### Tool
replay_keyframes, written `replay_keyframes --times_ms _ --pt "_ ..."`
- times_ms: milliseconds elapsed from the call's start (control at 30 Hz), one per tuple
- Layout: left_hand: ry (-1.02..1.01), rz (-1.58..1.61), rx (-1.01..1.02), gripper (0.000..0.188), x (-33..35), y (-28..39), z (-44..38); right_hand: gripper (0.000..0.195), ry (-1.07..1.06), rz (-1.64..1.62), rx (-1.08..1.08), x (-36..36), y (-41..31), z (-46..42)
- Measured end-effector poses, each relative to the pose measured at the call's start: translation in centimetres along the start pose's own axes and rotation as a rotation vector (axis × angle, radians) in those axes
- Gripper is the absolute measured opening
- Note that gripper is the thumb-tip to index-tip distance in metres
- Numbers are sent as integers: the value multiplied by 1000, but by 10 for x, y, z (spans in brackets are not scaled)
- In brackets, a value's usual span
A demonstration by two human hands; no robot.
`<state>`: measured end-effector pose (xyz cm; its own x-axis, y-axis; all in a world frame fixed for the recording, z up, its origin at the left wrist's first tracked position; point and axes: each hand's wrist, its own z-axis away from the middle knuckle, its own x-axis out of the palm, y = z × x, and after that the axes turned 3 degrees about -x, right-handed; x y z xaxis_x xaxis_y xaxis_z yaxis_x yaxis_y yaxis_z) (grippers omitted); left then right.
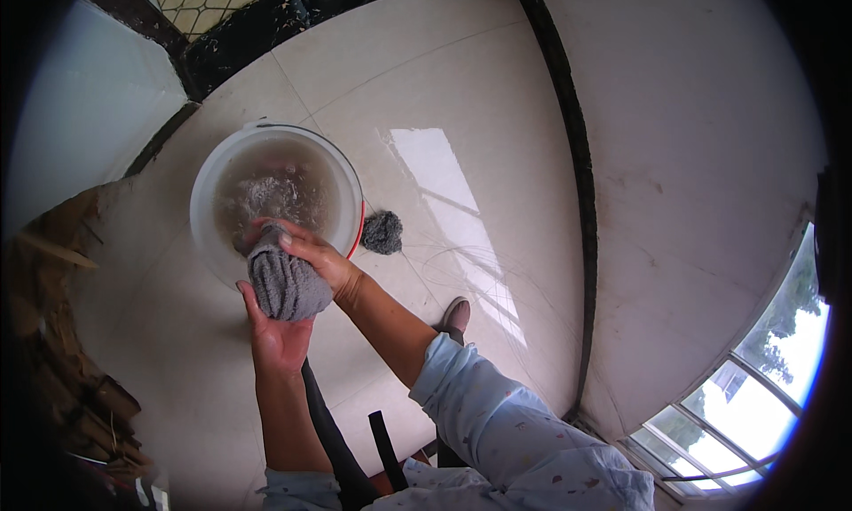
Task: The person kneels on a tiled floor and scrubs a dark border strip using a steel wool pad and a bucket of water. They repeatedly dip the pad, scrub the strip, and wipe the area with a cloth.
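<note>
A wet grey cloth (pixel 287 281), folded into a bundle, is held between my two hands over the near rim of a white plastic bucket (pixel 206 208). My left hand (pixel 281 338) supports it from below with the palm up, the thumb at its left side. From the upper right, my right hand (pixel 318 251) grips the cloth's top, its thumb on the folds and its fingers partly hidden behind. Murky, rippling water (pixel 279 178) with some foam lies in the bucket. The bucket's handle has a red section (pixel 359 228) on the right side.
A dark grey scrubbing pad or rag (pixel 383 232) lies on the tiled floor (pixel 452 98), right of the bucket. Broken wood or cardboard pieces (pixel 86 384) are piled at lower left. My shoe (pixel 457 314) stands below the pad. A wall with dark skirting (pixel 582 171) runs along the right.
</note>
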<state>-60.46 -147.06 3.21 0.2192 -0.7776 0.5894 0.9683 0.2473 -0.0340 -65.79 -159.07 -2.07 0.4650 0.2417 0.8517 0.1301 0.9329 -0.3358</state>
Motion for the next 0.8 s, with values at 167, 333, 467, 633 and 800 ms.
replay_keyframes --times_ms 167,333,467,633,800 --pt "57 -266 106 87 -10 1 -1 34 39 466 -28 10 -17 -9" --pt "-142 -753 265 84 -10 -1 -3 22 -25 853 -110 30 -40 -5" --pt "8 -1238 253 69 -4 -4 1 22 -49 1315 -146 36 -40 -2" --pt "166 -1157 490 53 -58 -10 -33 21 286 1590 -45 50 0 -16" --pt "307 -1054 476 53 -34 8 -22 46 413 1255 -364 56 -9 -6"
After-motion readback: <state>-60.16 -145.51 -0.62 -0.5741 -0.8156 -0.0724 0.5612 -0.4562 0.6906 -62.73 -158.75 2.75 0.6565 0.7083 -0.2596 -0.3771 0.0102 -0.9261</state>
